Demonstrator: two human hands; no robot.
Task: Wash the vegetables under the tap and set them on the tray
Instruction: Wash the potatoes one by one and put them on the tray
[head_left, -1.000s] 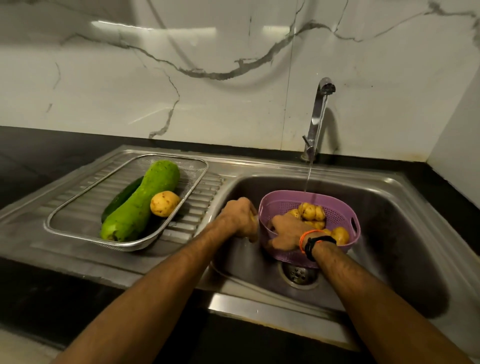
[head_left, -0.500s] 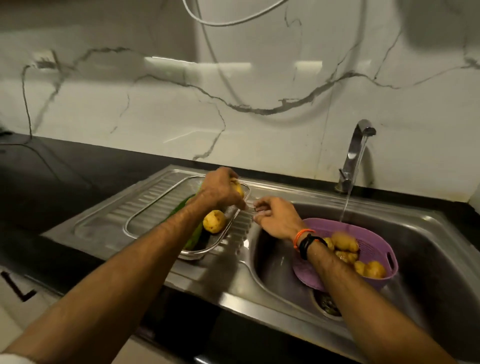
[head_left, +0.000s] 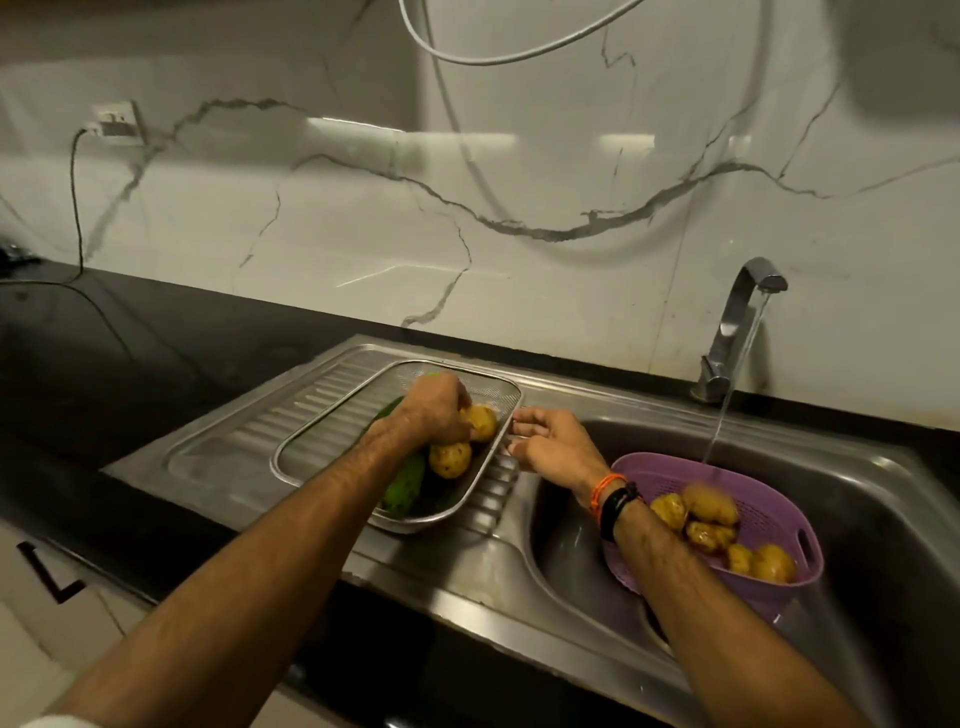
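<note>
1. Two potatoes lie in the mesh tray (head_left: 332, 421) on the sink's drainboard; the left hand (head_left: 434, 410) curls its fingers round the farther potato (head_left: 480, 422), touching the nearer one (head_left: 450, 459).
2. Right hand (head_left: 550, 441) hovers relaxed beside the tray rim, holding nothing.
3. Green gourd (head_left: 404, 486) lies in the tray under the left forearm.
4. Tap (head_left: 737, 322) runs into a purple colander (head_left: 779, 514) of unwashed potatoes (head_left: 709, 506) in the basin.
</note>
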